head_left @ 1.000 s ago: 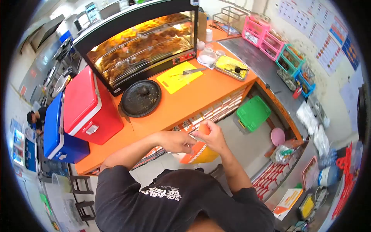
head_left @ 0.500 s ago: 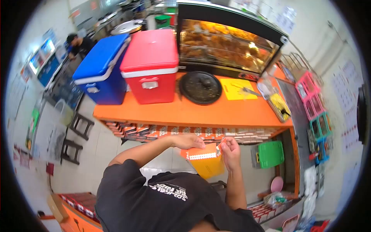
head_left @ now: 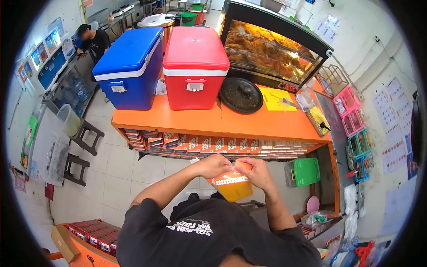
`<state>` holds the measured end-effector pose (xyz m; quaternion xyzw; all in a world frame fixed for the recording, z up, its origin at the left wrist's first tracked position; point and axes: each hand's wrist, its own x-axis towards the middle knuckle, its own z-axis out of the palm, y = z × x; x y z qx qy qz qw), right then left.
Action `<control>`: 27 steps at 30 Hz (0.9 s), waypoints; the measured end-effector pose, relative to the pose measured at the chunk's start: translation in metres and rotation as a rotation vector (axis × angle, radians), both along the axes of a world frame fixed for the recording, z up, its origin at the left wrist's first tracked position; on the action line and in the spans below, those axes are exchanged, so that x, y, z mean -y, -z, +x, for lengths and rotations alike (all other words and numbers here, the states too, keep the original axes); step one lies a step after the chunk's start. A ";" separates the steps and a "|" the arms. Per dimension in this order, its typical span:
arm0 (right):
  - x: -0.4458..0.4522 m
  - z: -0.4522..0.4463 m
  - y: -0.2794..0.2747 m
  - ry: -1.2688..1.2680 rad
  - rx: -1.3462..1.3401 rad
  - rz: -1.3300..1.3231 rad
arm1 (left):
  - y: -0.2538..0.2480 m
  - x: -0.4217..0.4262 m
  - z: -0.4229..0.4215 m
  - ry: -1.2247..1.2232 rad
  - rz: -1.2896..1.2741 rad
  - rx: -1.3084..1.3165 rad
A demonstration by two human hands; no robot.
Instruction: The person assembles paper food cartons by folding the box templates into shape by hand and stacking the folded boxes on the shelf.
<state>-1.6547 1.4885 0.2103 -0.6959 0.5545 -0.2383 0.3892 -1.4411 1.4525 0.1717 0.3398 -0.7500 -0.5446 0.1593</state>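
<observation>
In front of my chest I hold an orange and yellow cardboard box [head_left: 235, 192] with a white pattern across its upper part. My left hand [head_left: 215, 166] is closed at the top left of the box, fingertips pinched on its upper edge. At the top right, my right hand [head_left: 259, 172] is closed too, thumb and fingers gripping an orange flap [head_left: 243, 165]. My two hands are close together. The undersides of the fingers are partly hidden.
Ahead stands an orange counter [head_left: 178, 122] carrying a blue cooler [head_left: 126, 91], a red cooler [head_left: 193, 95], a black round lid [head_left: 241, 100], a yellow cutting board [head_left: 273, 101] and a lit food warmer [head_left: 271, 49]. Folded boxes [head_left: 207, 144] fill its shelf. Another person [head_left: 95, 44] stands far left.
My right hand has moved left and inward, closer to my left hand, folding over the top of the box. The view has shifted, so the counter and coolers sit differently in it.
</observation>
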 end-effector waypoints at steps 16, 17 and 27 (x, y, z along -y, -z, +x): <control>-0.025 0.026 -0.003 -0.086 0.095 0.066 | -0.038 0.012 0.049 0.320 0.063 0.200; -0.023 0.027 -0.003 -0.100 0.089 0.073 | -0.042 0.013 0.049 0.328 0.024 0.236; -0.009 0.020 0.024 -0.027 0.312 0.094 | -0.060 -0.001 0.022 -0.209 -1.113 0.072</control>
